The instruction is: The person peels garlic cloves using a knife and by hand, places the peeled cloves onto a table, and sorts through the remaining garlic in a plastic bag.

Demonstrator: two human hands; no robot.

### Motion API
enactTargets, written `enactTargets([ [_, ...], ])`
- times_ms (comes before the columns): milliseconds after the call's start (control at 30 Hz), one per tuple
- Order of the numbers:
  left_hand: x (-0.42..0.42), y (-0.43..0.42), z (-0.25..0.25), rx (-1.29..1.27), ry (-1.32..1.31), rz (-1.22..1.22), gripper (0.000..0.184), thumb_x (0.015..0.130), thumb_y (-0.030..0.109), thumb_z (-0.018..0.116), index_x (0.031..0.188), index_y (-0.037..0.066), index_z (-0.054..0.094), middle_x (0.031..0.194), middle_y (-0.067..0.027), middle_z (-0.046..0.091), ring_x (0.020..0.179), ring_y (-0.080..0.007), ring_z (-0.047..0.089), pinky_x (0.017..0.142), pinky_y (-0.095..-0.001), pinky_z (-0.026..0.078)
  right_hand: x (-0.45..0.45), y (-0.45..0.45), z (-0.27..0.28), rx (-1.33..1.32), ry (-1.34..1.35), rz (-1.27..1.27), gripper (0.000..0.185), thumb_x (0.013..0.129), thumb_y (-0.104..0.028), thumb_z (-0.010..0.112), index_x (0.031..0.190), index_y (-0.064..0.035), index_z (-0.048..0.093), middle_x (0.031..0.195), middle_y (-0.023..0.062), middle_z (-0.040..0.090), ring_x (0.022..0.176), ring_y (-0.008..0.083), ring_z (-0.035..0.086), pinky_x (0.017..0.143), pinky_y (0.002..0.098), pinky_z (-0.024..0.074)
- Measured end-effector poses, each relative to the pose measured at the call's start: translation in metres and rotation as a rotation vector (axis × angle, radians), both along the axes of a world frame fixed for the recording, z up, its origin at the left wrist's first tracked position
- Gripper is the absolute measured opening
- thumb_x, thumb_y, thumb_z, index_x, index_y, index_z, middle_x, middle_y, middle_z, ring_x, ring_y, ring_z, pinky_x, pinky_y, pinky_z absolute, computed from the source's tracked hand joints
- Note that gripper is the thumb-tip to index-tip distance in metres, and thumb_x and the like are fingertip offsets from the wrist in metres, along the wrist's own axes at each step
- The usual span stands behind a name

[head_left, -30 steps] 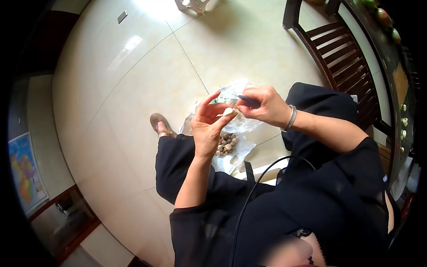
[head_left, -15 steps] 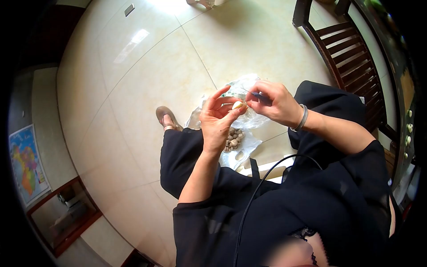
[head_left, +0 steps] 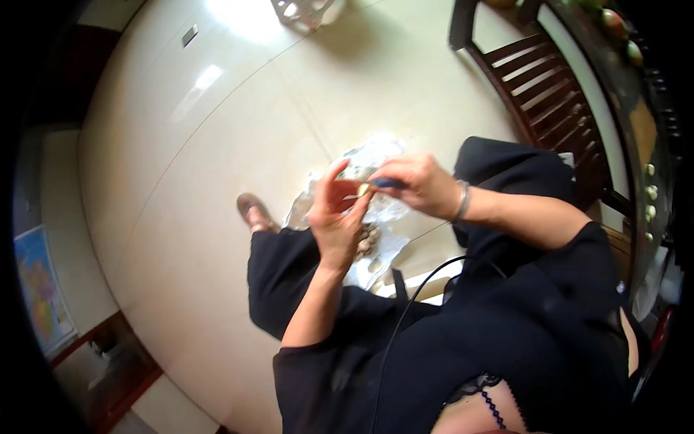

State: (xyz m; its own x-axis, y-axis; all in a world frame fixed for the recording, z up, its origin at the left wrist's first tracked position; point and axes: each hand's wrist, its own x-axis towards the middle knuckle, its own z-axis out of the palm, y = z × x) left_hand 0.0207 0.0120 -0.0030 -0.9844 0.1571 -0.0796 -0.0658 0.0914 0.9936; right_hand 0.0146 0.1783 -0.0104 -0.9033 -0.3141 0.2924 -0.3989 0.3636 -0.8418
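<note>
Between the thumb and fingers of my left hand [head_left: 337, 218] is a small pale piece [head_left: 363, 189], like a garlic clove. My right hand [head_left: 417, 185] grips a small tool with a dark blue handle [head_left: 390, 184], its front end close to the pale piece. What the tool's tip touches is too blurred to tell. Below the hands, on the floor, lies a white plastic bag [head_left: 395, 246] with several brownish round bulbs [head_left: 367, 240] on it. Crumpled clear plastic [head_left: 379, 150] spreads behind my hands.
A dark slatted wooden chair [head_left: 538, 85] stands at the upper right, beside a dark table [head_left: 623, 94] with several pale pieces [head_left: 651, 192] along its edge. A perforated white stool [head_left: 307, 11] is at the top. A black cable [head_left: 405, 311] crosses my clothing.
The view has shifted between frames. My right hand and the blue-handled tool have come closer to the pale piece, and the tool now lies flatter. Both hands keep their holds.
</note>
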Motion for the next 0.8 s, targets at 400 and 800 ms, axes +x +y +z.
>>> enactTargets([
  [400, 0.005, 0.005, -0.005, -0.114, 0.151, -0.009, 0.046, 0.073, -0.008, 0.062, 0.114, 0.004, 0.048, 0.079, -0.0050, 0.056, 0.072, -0.0097, 0.057, 0.064, -0.0208, 0.050, 0.003, 0.002, -0.002, 0.119, -0.039, -0.025, 0.016, 0.069, -0.013, 0.065, 0.080, -0.0041, 0.056, 0.074, 0.0098, 0.055, 0.067, 0.0289, 0.056, 0.059, 0.0340, 0.0461],
  [800, 0.006, 0.009, -0.001, -0.052, 0.100, -0.007, 0.051, 0.071, -0.010, 0.061, 0.117, 0.003, 0.044, 0.088, -0.0068, 0.055, 0.079, -0.0118, 0.058, 0.068, -0.0222, 0.051, 0.003, -0.001, 0.001, 0.209, 0.039, -0.056, 0.018, 0.067, -0.013, 0.063, 0.078, -0.0036, 0.052, 0.073, 0.0105, 0.053, 0.064, 0.0297, 0.056, 0.056, 0.0357, 0.0460],
])
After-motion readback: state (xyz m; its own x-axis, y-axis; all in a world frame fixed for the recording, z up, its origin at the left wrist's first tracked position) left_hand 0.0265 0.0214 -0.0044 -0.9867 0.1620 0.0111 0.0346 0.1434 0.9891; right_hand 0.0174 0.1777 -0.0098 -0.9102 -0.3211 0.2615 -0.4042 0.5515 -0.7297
